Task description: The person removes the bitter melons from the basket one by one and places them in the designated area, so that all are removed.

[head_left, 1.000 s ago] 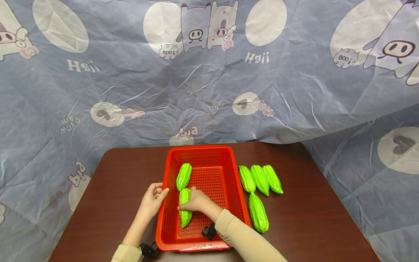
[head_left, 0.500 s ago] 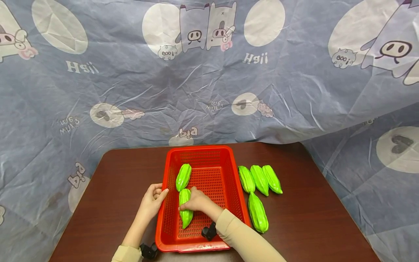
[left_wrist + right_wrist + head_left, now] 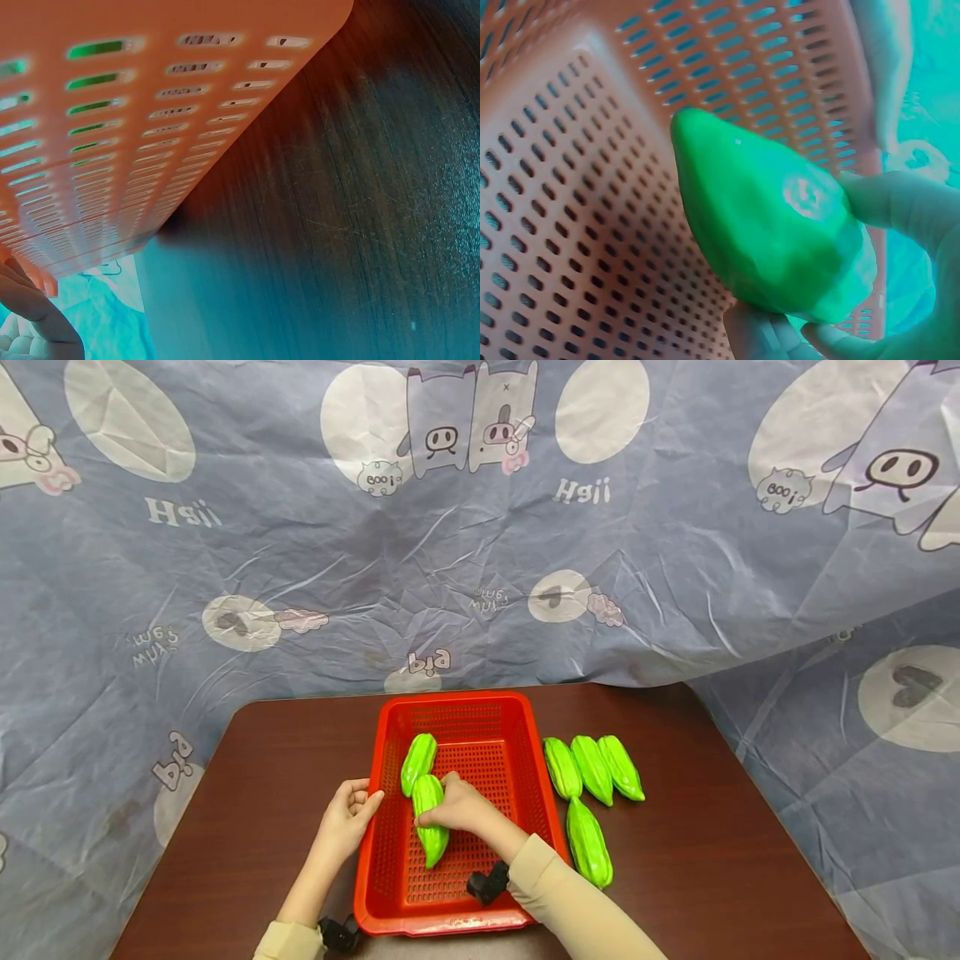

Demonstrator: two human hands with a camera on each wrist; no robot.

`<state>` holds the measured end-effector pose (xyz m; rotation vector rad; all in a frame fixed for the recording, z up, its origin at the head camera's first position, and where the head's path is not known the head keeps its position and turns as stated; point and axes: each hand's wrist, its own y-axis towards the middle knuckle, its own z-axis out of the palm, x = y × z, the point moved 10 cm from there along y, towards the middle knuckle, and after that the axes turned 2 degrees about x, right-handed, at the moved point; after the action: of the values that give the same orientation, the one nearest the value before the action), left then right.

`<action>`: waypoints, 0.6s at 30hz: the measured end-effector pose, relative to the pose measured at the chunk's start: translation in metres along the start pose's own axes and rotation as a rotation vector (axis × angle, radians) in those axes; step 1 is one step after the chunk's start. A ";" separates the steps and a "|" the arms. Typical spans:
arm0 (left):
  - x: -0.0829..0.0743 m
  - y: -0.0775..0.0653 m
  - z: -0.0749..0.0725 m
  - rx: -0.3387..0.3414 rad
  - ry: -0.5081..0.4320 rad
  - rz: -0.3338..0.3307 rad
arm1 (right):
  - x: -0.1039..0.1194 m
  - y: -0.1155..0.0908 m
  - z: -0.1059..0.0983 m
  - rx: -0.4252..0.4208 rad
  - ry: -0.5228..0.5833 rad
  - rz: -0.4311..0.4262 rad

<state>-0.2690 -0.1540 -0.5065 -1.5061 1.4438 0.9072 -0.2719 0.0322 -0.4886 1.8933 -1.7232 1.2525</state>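
Note:
My right hand [image 3: 461, 803] grips a bright green, ridged bitter melon [image 3: 430, 814] inside the red plastic basket [image 3: 536, 768]. In the right wrist view, thumb and fingers hold this bitter melon [image 3: 757, 217] from opposite sides, its tapered end pointing away from the hand. A second bitter melon [image 3: 418, 762] lies farther back along the basket's left wall, its near end beside the held one. On the basket's left rim, my left hand [image 3: 348, 818] keeps its thumb over the edge with the fingers outside. The left wrist view shows the basket's slotted outer wall [image 3: 135, 172] and part of that hand [image 3: 37, 315].
Right of the basket, several more bitter melons [image 3: 592, 768] lie on the dark wooden table [image 3: 697, 860], one of them [image 3: 588, 843] nearer the front. A grey-blue cloth with cartoon pigs [image 3: 450, 552] hangs behind the table. Black wrist cameras [image 3: 487, 883] sit on both wrists.
The right hand has raised the bitter melon and shifted it slightly back and right in the basket. The left hand stays at the rim.

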 end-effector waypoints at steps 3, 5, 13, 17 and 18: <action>0.000 0.000 0.000 0.003 0.020 -0.001 | 0.003 -0.003 -0.009 -0.024 0.015 -0.009; 0.000 0.000 0.000 0.004 0.027 0.000 | 0.005 -0.005 -0.016 -0.038 0.024 -0.016; -0.002 0.000 -0.001 0.001 0.036 0.003 | 0.009 -0.014 -0.041 -0.063 0.114 -0.040; -0.001 0.000 0.000 0.004 0.024 0.004 | 0.008 -0.018 -0.054 -0.080 0.164 -0.045; -0.001 -0.001 0.000 0.003 0.023 0.004 | 0.007 -0.019 -0.057 -0.086 0.171 -0.043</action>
<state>-0.2685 -0.1536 -0.5053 -1.5163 1.4650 0.8919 -0.2777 0.0729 -0.4434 1.7133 -1.6135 1.2625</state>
